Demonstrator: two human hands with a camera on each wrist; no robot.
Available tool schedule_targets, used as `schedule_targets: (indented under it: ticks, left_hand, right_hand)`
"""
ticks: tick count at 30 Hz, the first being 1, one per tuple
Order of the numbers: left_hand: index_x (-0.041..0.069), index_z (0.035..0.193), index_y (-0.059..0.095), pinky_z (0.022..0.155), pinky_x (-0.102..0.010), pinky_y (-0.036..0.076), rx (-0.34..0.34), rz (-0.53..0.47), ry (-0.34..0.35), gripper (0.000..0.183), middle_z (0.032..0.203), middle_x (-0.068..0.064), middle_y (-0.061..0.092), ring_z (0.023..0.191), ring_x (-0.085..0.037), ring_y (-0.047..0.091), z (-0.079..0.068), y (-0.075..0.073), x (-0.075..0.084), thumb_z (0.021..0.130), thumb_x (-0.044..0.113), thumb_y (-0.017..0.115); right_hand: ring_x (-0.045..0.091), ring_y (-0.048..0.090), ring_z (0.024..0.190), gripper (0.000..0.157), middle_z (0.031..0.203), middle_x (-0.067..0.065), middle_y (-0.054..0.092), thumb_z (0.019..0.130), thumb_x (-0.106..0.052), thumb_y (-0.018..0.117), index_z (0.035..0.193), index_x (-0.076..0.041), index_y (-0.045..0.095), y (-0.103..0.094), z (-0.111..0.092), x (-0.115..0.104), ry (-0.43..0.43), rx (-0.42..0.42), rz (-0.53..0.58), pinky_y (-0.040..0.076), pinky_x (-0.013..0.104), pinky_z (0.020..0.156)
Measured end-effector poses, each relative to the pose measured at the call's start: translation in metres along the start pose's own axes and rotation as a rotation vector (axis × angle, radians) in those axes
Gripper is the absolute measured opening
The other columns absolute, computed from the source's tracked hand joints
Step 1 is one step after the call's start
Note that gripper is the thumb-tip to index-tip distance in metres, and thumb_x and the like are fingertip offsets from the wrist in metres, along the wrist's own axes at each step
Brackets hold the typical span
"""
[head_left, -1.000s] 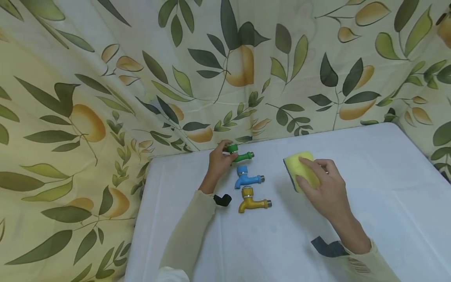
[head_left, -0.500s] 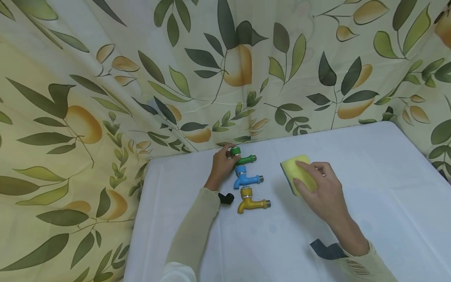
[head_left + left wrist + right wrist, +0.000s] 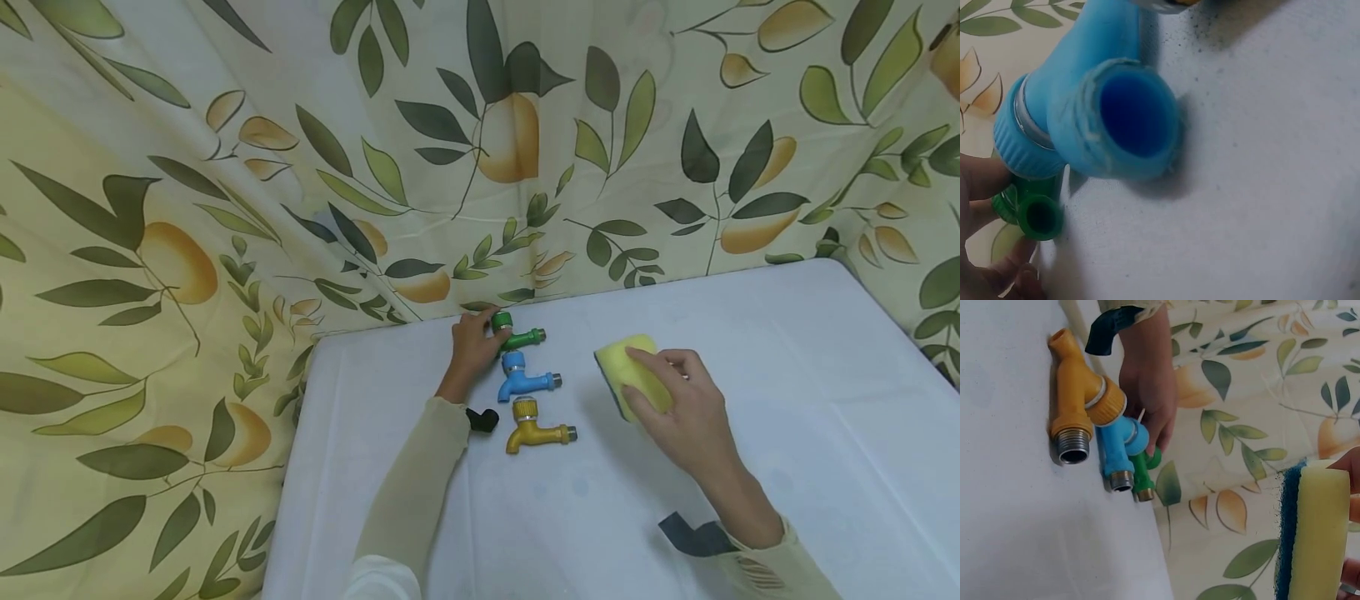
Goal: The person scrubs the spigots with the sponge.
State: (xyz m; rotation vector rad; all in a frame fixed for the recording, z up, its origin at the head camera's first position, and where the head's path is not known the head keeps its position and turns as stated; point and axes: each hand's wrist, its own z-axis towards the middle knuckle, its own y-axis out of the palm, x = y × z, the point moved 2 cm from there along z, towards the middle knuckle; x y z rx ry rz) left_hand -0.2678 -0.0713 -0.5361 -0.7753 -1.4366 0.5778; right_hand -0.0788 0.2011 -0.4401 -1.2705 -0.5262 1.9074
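Three taps lie in a column on the white-covered table. At the far end is a green tap (image 3: 526, 337), its knob side gripped between the thumb and fingers of my left hand (image 3: 471, 346). A blue tap (image 3: 528, 383) lies just nearer, and in the left wrist view its open spout (image 3: 1135, 115) fills the foreground. Nearest of the three is a yellow tap (image 3: 538, 434), its threaded end (image 3: 1074, 447) showing in the right wrist view. My right hand (image 3: 690, 417) pinches a yellow sponge (image 3: 630, 367) with a dark scouring side (image 3: 1289, 531), held above the table to the right of the taps.
The table (image 3: 787, 375) meets a curtain (image 3: 600, 208) printed with leaves and fruit along its back and left edges. A dark strap piece (image 3: 482, 420) sticks out at the left wrist, and another strap (image 3: 697, 537) is at the right wrist.
My left hand has brought the green tap slightly right and toward the blue one, then stayed there. The right hand with the sponge has drifted a little left and nearer.
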Motion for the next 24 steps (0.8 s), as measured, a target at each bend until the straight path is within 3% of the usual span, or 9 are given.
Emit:
schedule_targets:
  ticks: [6,11,17,21,24]
  left_hand:
    - [0.017,0.149,0.053,0.097,-0.046,0.044,0.011,-0.007,-0.017,0.058,0.133,-0.017,0.055,0.118,-0.034,0.048,-0.006,-0.002,-0.005,0.098,0.042,0.065]
    - [0.015,0.151,0.051,0.100,-0.048,0.047,0.055,-0.012,-0.009,0.059,0.135,-0.016,0.055,0.123,-0.036,0.047,-0.021,-0.013,-0.008,0.100,0.043,0.062]
    - [0.013,0.146,0.055,0.098,-0.047,0.049,0.109,0.014,0.009,0.051,0.131,-0.015,0.054,0.122,-0.033,0.046,-0.045,-0.030,-0.005,0.101,0.033,0.064]
    - [0.012,0.144,0.057,0.097,-0.047,0.050,0.132,0.049,0.027,0.049,0.132,-0.016,0.053,0.123,-0.033,0.046,-0.064,-0.041,-0.004,0.100,0.031,0.066]
    - [0.012,0.144,0.057,0.098,-0.047,0.050,0.138,0.072,0.038,0.049,0.132,-0.015,0.053,0.123,-0.033,0.045,-0.076,-0.047,-0.007,0.100,0.031,0.066]
  right_hand:
    - [0.028,0.055,0.095,0.047,0.111,0.015,0.055,0.082,-0.017,0.079,0.128,-0.012,0.070,0.002,0.002,0.003,-0.041,0.009,-0.005,0.048,0.034,0.065]
    - [0.031,0.054,0.097,0.048,0.115,0.019,0.056,0.083,-0.016,0.080,0.130,-0.013,0.069,0.001,0.021,0.008,-0.098,-0.033,-0.036,0.047,0.042,0.068]
    - [0.041,0.054,0.105,0.048,0.126,0.026,0.056,0.091,-0.024,0.075,0.137,-0.014,0.063,0.020,0.054,0.027,-0.046,-0.227,-0.140,0.051,0.053,0.075]
    - [0.045,0.056,0.108,0.049,0.128,0.027,0.055,0.096,-0.029,0.069,0.142,-0.015,0.059,0.045,0.062,0.043,-0.009,-0.392,-0.222,0.052,0.057,0.077]
    - [0.045,0.059,0.105,0.049,0.127,0.027,0.057,0.096,-0.030,0.068,0.142,-0.015,0.060,0.060,0.063,0.051,-0.024,-0.448,-0.257,0.053,0.057,0.077]
